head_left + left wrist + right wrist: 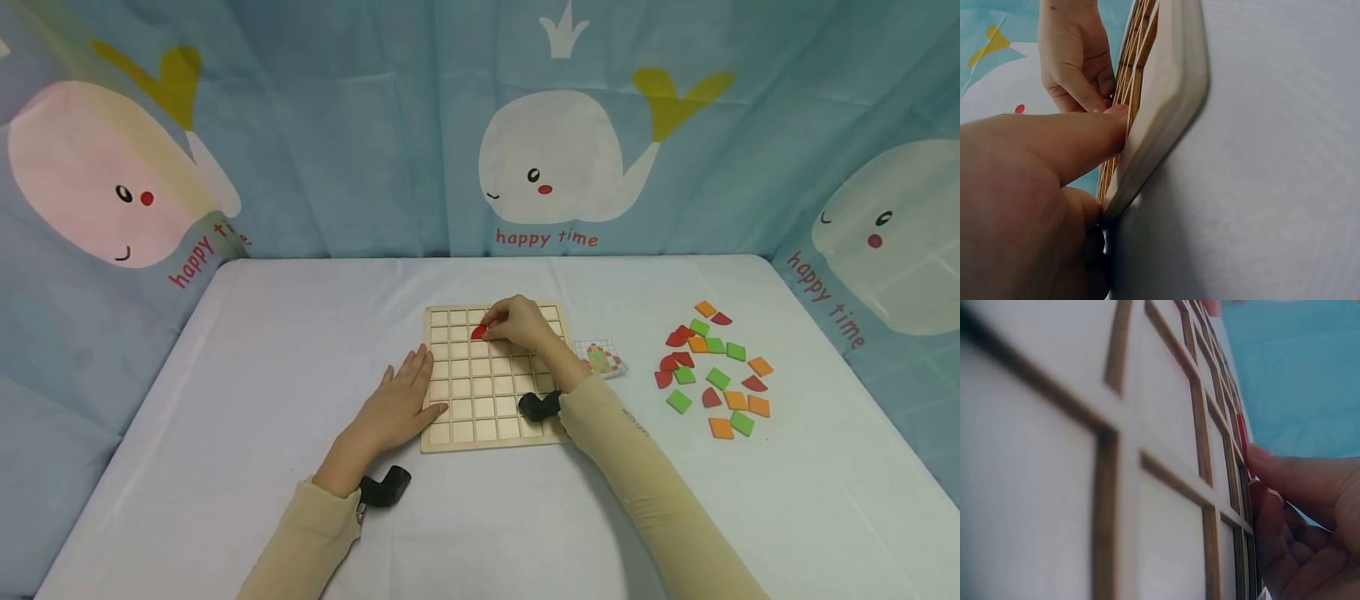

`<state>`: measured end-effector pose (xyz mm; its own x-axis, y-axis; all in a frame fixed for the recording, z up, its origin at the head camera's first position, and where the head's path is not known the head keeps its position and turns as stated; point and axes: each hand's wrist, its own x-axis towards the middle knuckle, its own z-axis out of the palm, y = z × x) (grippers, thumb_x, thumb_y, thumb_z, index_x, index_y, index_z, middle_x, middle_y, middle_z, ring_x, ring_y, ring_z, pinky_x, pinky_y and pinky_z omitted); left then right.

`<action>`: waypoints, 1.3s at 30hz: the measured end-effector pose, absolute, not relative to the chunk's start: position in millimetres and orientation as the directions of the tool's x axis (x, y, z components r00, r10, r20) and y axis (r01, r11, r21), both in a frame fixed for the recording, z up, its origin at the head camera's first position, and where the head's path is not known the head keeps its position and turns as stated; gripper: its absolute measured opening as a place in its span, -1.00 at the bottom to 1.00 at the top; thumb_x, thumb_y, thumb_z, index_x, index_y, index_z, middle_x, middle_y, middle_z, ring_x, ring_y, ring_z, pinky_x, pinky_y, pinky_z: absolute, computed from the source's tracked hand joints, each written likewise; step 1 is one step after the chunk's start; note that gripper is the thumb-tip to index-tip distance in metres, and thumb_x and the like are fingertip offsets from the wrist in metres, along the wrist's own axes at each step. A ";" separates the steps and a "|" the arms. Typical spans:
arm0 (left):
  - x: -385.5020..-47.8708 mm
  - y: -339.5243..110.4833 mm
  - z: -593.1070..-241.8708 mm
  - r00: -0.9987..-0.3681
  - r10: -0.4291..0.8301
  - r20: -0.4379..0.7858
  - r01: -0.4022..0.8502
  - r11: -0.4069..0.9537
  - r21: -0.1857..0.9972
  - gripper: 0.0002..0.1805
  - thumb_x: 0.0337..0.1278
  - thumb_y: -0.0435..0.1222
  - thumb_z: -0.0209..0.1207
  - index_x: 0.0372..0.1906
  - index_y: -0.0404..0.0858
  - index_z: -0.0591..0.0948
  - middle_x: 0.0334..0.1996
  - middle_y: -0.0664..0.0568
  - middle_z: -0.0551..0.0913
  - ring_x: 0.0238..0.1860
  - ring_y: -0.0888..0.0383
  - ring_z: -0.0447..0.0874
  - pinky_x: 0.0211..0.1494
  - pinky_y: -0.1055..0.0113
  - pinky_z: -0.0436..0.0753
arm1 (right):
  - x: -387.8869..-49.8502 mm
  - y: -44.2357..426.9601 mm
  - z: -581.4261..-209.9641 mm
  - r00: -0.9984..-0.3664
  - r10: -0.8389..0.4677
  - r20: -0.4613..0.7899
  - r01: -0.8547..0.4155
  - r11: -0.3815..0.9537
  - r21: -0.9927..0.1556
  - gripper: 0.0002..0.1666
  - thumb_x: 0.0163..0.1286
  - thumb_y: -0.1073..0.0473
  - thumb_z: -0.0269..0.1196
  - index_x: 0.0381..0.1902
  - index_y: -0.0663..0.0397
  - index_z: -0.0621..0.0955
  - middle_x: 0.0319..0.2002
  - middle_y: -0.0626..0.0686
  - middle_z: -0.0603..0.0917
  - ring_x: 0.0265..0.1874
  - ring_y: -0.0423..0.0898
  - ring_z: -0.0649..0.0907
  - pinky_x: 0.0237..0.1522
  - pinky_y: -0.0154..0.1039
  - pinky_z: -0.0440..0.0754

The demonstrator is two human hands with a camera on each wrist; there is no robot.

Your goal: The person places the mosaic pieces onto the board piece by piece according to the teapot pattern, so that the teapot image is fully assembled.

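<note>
A square wooden grid board point(462, 408) lies on the white table. My left hand point(393, 404) rests along its left edge with the fingers extended; in the left wrist view the thumb point(1094, 134) lies over the rim. Over the upper part of the board, my right hand point(521, 323) pinches a red quarter-round tile point(477, 333) between thumb and fingers. The right wrist view shows the red tile point(1241, 428) edge-on at the grid, partly covered by the fingertips. Whether it is fully inside a cell I cannot tell.
A small printed pattern card point(603, 358) lies right of the board, partly behind my right forearm. Farther right are scattered loose tiles: orange squares point(721, 428), green squares point(717, 378) and red quarter-rounds point(711, 397). A blue whale-print curtain point(360, 150) hangs behind the table.
</note>
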<state>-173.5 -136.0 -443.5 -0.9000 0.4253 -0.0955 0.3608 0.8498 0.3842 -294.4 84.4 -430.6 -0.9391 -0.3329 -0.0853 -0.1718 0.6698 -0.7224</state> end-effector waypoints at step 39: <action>-176.2 -134.2 -447.8 -0.904 0.423 -0.068 0.366 0.845 0.389 -0.13 0.29 -0.05 0.07 0.41 -0.54 -0.02 0.44 -0.31 -0.11 0.44 -0.20 -0.15 0.37 -0.20 -0.05 | -258.4 149.4 -399.0 -0.948 -0.308 -0.079 0.052 0.095 -0.994 -0.66 0.29 0.36 0.23 -0.04 0.55 0.52 -0.20 0.11 0.65 -0.29 -0.13 0.69 -0.05 -0.14 0.61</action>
